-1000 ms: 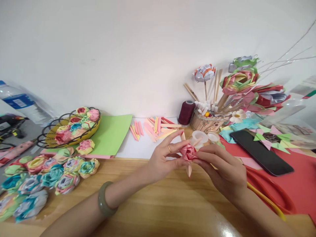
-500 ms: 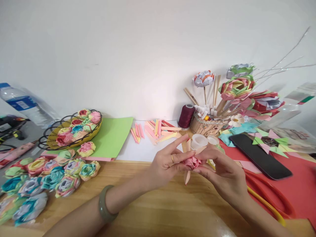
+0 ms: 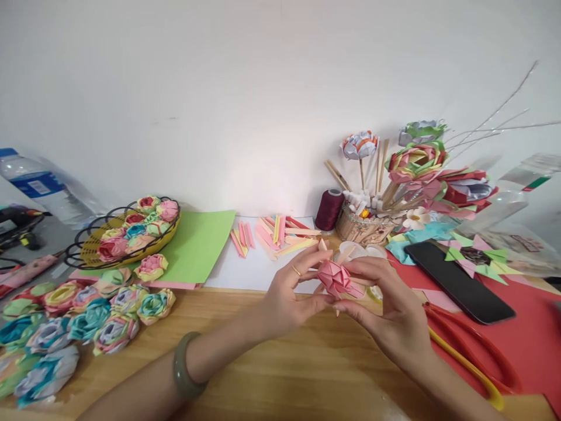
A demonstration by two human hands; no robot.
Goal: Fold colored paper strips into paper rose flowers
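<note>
Wood-grained tabletop (image 3: 272,362) runs beneath my work, with paper flowers (image 3: 116,333) clustered to the left and red-and-yellow scissor handles (image 3: 467,365) to the right. Above it, my left hand (image 3: 287,298) and right hand (image 3: 394,307) face each other, fingers and thumbs partly closed; both have hold of a pink folded-paper piece (image 3: 335,278), raised between their fingertips. Beyond my right hand, a black phone (image 3: 460,283) lies on red paper (image 3: 537,327). Farther back, folded paper strips (image 3: 278,231) rest on a white sheet (image 3: 236,275), near a maroon thread spool (image 3: 329,209). Behind everything rises a white wall (image 3: 219,117).
</note>
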